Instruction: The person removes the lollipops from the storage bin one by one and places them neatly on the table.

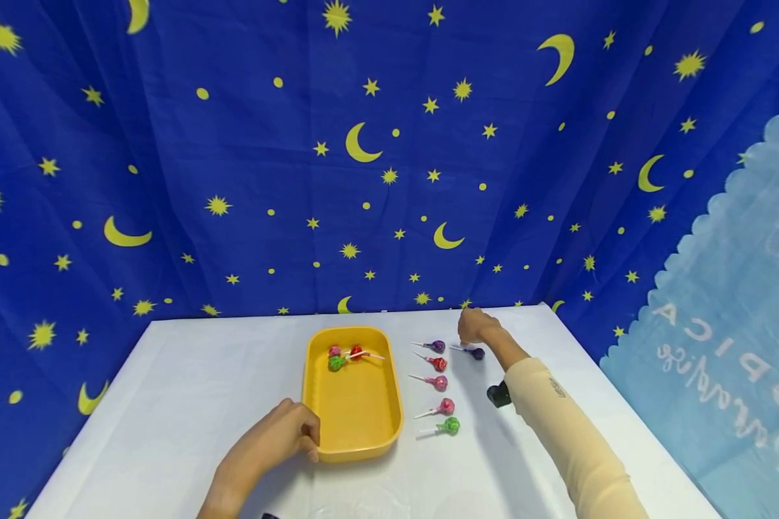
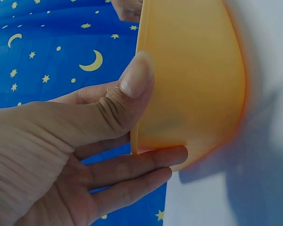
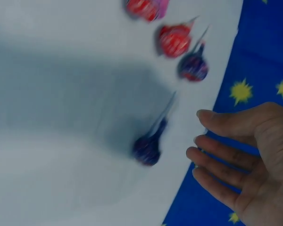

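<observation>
My left hand (image 1: 287,434) grips the near left corner of a yellow plastic tray (image 1: 353,455); in the left wrist view, its thumb presses against the wall of the tray (image 2: 193,70). Inside, at the far end, lie a green lollipop (image 1: 336,363), a red lollipop (image 1: 356,352) and a pink lollipop (image 1: 334,351). My right hand (image 1: 477,326) hovers just beyond a dark purple lollipop (image 1: 477,354). In the right wrist view its fingers are loosely bent, holding nothing, apart from that purple lollipop (image 3: 147,149).
Right of the tray runs a column of several lollipops: purple (image 1: 437,347), red (image 1: 439,365), pink (image 1: 440,383), another pink (image 1: 447,407) and green (image 1: 451,426). A dark object (image 1: 498,394) shows beside the right sleeve. A blue starry curtain (image 1: 389,202) hangs behind the white table (image 1: 221,367).
</observation>
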A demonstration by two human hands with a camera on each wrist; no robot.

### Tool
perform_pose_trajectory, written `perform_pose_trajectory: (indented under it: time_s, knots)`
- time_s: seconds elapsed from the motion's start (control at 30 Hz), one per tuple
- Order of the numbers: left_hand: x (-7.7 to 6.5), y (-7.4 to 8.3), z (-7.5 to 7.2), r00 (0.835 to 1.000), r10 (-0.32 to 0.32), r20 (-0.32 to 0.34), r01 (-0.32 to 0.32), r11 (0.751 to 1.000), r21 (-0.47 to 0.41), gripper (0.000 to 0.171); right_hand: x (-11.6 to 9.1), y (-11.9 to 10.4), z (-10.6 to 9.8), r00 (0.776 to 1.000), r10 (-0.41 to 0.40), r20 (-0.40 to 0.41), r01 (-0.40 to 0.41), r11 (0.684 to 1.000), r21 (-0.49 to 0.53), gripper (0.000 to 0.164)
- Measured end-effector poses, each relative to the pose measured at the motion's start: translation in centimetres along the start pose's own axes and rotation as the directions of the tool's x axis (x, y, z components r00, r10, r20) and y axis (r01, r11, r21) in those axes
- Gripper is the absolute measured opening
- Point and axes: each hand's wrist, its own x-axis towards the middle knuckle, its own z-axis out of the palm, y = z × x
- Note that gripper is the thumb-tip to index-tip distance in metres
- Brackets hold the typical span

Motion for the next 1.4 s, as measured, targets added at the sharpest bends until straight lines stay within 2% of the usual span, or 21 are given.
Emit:
perform_pose_trajectory:
  time_s: [0.13,0.23,0.37,0.63,0.77,1.0,1.2,1.33,1.4]
  knots:
    - [-0.1,0.0,0.0,1.000,-0.002,0.000,0.002,1.000,-0.004,0.018,0.1,-2.0,-0.4,0.994,-0.108,0.006,0.109,0.993,-0.050,0.009]
    - [-0.1,-0.1,0.0,1.000,-0.007,0.008,0.007,1.000,-0.018,0.018,0.1,-3.4,-0.5,0.988,-0.154,0.015,0.154,0.986,-0.055,0.017]
    - [-0.1,0.0,0.0,1.000,-0.011,0.013,0.011,1.000,-0.030,0.018,-0.1,-5.1,-0.9,0.987,-0.161,0.009,0.161,0.987,-0.012,0.024]
    - [-0.2,0.2,0.1,0.999,-0.041,0.007,0.041,0.999,-0.002,0.018,-0.5,-7.4,-1.7,0.978,-0.206,-0.003,0.206,0.978,-0.007,0.025]
    - [-0.2,0.2,0.0,0.999,-0.033,0.000,0.033,0.999,0.008,0.019,-0.9,-8.5,-2.2,0.973,-0.232,-0.010,0.232,0.973,-0.006,0.024]
    - [0.1,0.2,0.1,1.000,-0.006,0.009,0.007,1.000,-0.026,0.018,-1.3,-9.6,-2.4,0.965,-0.261,-0.024,0.261,0.965,-0.008,0.024]
    - [0.2,0.3,0.1,1.000,-0.007,0.004,0.007,1.000,-0.016,0.018,-1.7,-10.9,-2.4,0.947,-0.317,-0.042,0.317,0.948,-0.016,0.024]
    - [-0.1,0.4,0.1,0.997,-0.070,0.015,0.070,0.998,0.000,0.020,-2.0,-12.5,-2.2,0.926,-0.376,-0.026,0.376,0.926,0.019,0.026]
    - [0.0,0.3,0.1,0.998,-0.063,0.019,0.063,0.998,-0.005,0.020,-2.2,-13.1,-2.0,0.920,-0.391,-0.016,0.392,0.919,0.035,0.027]
